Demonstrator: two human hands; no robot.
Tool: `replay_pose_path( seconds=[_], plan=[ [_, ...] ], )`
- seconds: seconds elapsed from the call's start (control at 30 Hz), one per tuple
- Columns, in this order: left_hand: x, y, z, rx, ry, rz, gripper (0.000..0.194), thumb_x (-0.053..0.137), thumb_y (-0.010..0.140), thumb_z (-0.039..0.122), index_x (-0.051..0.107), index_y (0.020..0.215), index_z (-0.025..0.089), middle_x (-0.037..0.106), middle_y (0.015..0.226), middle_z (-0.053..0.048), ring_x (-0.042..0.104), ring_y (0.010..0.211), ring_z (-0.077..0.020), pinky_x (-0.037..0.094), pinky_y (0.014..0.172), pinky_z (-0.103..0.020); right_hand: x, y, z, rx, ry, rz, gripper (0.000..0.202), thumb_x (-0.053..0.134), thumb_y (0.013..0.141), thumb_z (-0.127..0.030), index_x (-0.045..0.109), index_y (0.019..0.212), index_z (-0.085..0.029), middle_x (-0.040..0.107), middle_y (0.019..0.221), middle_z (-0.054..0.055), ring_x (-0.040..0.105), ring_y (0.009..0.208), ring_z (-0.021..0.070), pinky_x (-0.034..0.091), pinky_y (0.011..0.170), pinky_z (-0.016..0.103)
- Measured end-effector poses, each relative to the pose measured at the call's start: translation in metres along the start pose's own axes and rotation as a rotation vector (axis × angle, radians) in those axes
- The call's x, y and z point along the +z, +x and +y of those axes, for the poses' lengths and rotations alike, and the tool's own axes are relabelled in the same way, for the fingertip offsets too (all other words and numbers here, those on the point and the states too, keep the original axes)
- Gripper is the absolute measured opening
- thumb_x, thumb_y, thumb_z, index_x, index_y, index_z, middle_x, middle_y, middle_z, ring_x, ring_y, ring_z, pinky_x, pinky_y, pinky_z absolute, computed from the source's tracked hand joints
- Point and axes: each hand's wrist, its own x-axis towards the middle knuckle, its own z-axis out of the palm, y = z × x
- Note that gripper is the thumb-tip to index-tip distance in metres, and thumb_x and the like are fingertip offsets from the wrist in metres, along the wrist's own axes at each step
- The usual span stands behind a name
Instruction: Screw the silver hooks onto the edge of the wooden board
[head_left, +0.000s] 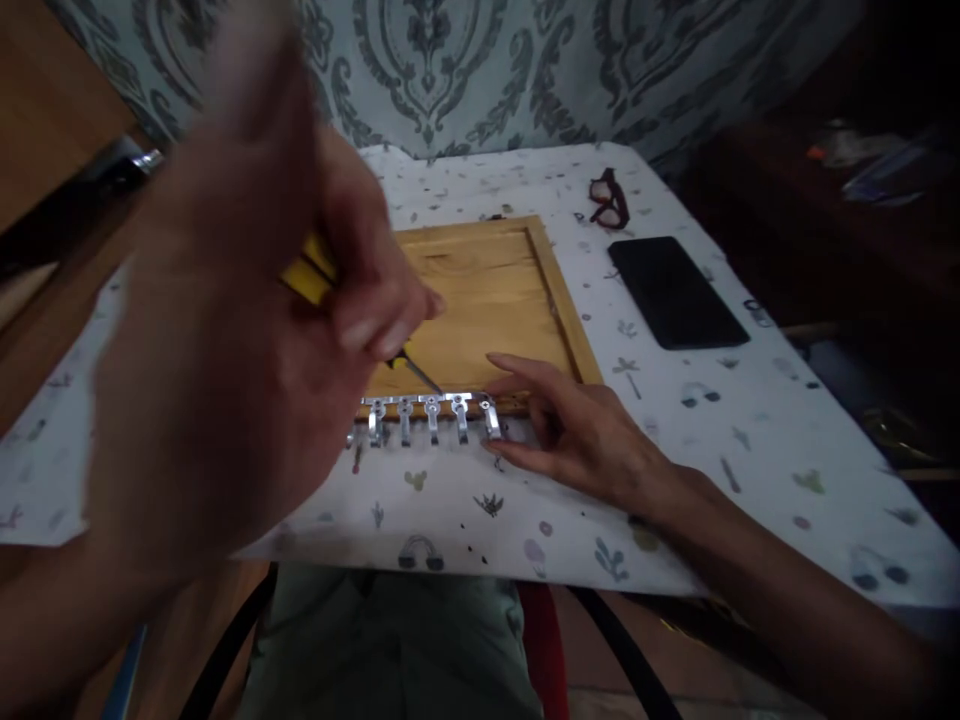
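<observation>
My left hand (247, 330), large and blurred close to the camera, is wrapped round a yellow-and-black screwdriver (309, 275). Its thin shaft slants down to the right, and the tip is at the top edge of a silver metal hook rail (433, 404). The rail, with several hooks, lies along the near edge of a framed wooden board (480, 300). My right hand (592, 430) spans the rail's right end between forefinger and thumb, the thumb by the bottom of the last hook. The rail's left end is hidden behind my left hand.
A dark phone (679, 292) lies on the patterned tablecloth (540, 530) to the right of the board. Folded glasses (609, 200) lie beyond it. A patterned fabric (450, 70) hangs behind the table. The table's near edge runs just above my lap.
</observation>
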Motion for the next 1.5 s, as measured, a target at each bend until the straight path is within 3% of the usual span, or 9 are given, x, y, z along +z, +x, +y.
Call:
replay_pose_path(
  seconds=[0.1,0.2,0.4,0.57,0.8,0.9,1.13,1.33,1.5],
  plan=[
    [0.025,0.012,-0.004,-0.006,-0.141,-0.152,0.064,0.027,0.104,0.054,0.040,0.053,0.017,0.035,0.059,0.004,0.039,0.051,-0.0026,0.048,0.067,-0.023,0.000,0.000,0.000,-0.001,-0.007,0.001,0.063,0.065,0.091,-0.044,0.041,0.145,-0.021,0.077,0.112,0.006,0.060,0.051,0.0095,0.054,0.051,0.025],
    [0.034,0.016,-0.010,-0.014,-0.190,-0.238,0.068,0.018,0.105,0.052,0.037,0.049,0.018,0.031,0.058,0.002,0.038,0.053,-0.0040,0.043,0.065,-0.024,0.001,-0.001,0.001,-0.002,-0.022,0.001,0.062,0.064,0.091,-0.044,0.041,0.144,-0.021,0.077,0.107,0.006,0.060,0.050,0.0104,0.053,0.049,0.025],
    [0.036,0.023,-0.026,0.083,-0.318,-0.372,0.051,0.046,0.102,0.046,0.048,0.057,0.020,0.034,0.055,0.002,0.036,0.052,-0.0079,0.041,0.065,-0.026,0.000,-0.002,0.001,-0.027,-0.062,0.016,0.060,0.062,0.093,-0.045,0.042,0.143,-0.019,0.077,0.092,0.005,0.066,0.056,0.0151,0.053,0.049,0.027],
    [0.041,0.019,-0.030,-0.013,-0.342,-0.342,0.048,0.044,0.102,0.046,0.053,0.062,0.021,0.033,0.056,0.001,0.034,0.053,-0.0098,0.041,0.064,-0.026,0.000,-0.001,0.000,-0.020,-0.057,0.010,0.057,0.063,0.092,-0.046,0.048,0.139,-0.017,0.074,0.082,0.004,0.067,0.056,0.0174,0.054,0.049,0.029],
    [0.046,0.016,-0.031,-0.123,-0.347,-0.334,0.059,0.044,0.101,0.049,0.036,0.050,0.021,0.029,0.054,0.002,0.032,0.053,-0.0104,0.043,0.067,-0.028,-0.001,0.001,-0.002,-0.046,-0.064,-0.003,0.058,0.064,0.092,-0.045,0.046,0.139,-0.016,0.074,0.083,0.003,0.061,0.048,0.0132,0.047,0.043,0.025],
    [0.047,0.017,-0.036,-0.158,-0.305,-0.319,0.057,0.049,0.099,0.049,0.036,0.052,0.020,0.033,0.055,0.002,0.034,0.053,-0.0100,0.040,0.064,-0.031,-0.001,0.000,-0.001,-0.050,-0.062,-0.002,0.061,0.063,0.092,-0.046,0.044,0.142,-0.017,0.073,0.080,0.001,0.057,0.045,0.0120,0.045,0.042,0.024],
    [0.049,0.017,-0.037,-0.180,-0.277,-0.309,0.058,0.053,0.097,0.049,0.037,0.051,0.019,0.034,0.053,0.003,0.033,0.050,-0.0090,0.036,0.059,-0.032,-0.002,0.000,-0.001,-0.033,-0.085,-0.003,0.059,0.061,0.093,-0.049,0.045,0.140,-0.018,0.071,0.072,-0.001,0.056,0.043,0.0120,0.044,0.042,0.024],
    [0.047,0.016,-0.041,-0.109,-0.281,-0.331,0.056,0.051,0.097,0.054,0.041,0.054,0.019,0.037,0.058,0.002,0.036,0.055,-0.0093,0.038,0.063,-0.031,-0.002,0.000,-0.002,-0.018,-0.063,-0.017,0.060,0.062,0.093,-0.046,0.043,0.142,-0.019,0.073,0.079,0.001,0.067,0.057,0.0164,0.051,0.049,0.026],
    [0.047,0.015,-0.045,-0.101,-0.307,-0.322,0.057,0.047,0.099,0.054,0.041,0.053,0.020,0.037,0.056,0.001,0.035,0.054,-0.0106,0.036,0.061,-0.033,-0.001,0.000,-0.001,-0.048,-0.066,0.000,0.057,0.062,0.093,-0.048,0.046,0.138,-0.016,0.073,0.081,0.003,0.066,0.056,0.0159,0.050,0.048,0.026]
  ],
)
